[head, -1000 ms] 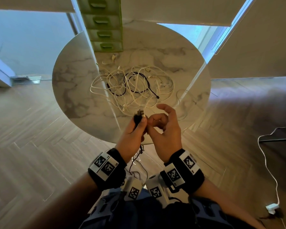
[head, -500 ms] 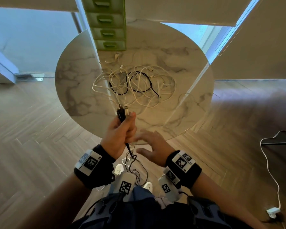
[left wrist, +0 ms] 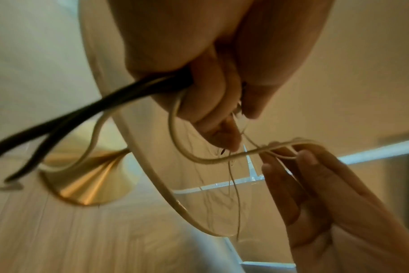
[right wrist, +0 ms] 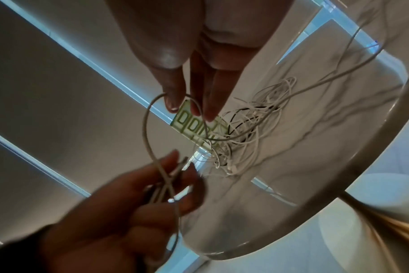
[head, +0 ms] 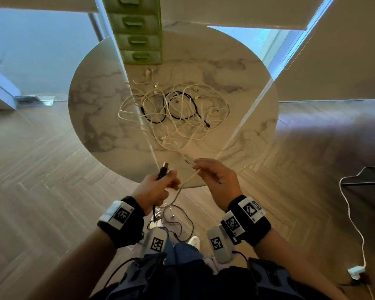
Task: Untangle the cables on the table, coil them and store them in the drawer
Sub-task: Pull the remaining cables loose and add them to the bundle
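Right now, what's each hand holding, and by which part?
Left hand grips a bundle of black and white cables just below their plugs. Right hand pinches a white cable mid-length, at a loop.

The head camera looks steeply down over the round table (head: 100,118), while both close wrist cameras look up past its near edge.

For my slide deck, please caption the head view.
Left hand grips black cables; right hand pinches a white cable.

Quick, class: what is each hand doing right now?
Left hand: grips a bundle of black and white cable ends.
Right hand: pinches a white cable.
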`<action>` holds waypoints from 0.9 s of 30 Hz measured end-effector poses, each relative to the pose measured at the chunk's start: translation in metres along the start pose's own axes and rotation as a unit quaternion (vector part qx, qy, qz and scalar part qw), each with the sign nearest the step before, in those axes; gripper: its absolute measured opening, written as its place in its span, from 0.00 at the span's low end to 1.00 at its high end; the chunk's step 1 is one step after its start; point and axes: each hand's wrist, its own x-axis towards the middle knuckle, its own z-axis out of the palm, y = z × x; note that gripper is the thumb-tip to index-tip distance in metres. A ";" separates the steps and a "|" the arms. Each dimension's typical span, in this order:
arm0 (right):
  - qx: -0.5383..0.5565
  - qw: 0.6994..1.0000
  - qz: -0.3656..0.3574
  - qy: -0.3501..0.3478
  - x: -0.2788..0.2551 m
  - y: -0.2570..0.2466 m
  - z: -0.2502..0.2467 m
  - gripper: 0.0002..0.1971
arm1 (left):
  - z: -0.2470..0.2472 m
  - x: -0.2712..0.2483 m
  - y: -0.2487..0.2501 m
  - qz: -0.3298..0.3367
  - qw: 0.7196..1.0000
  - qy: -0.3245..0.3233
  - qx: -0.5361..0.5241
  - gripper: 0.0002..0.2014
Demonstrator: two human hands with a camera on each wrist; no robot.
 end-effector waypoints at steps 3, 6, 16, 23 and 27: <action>0.063 0.997 0.009 -0.048 -0.010 -0.013 -0.003 0.09 | 0.006 0.009 0.003 -0.005 0.996 0.007 -0.092 0.15; 0.118 0.989 0.048 -0.077 -0.018 -0.022 -0.008 0.10 | 0.005 0.019 0.009 -0.001 0.989 -0.033 -0.147 0.13; -0.037 0.964 0.163 -0.209 -0.019 -0.001 -0.018 0.20 | -0.011 0.041 0.015 0.062 0.968 0.025 -0.241 0.04; -0.032 0.990 0.134 -0.003 0.027 -0.011 -0.013 0.19 | -0.010 0.039 -0.005 0.089 0.988 0.048 -0.114 0.06; -0.092 0.977 0.153 -0.118 0.048 -0.016 0.025 0.16 | -0.003 0.041 -0.007 0.130 0.991 0.041 0.009 0.05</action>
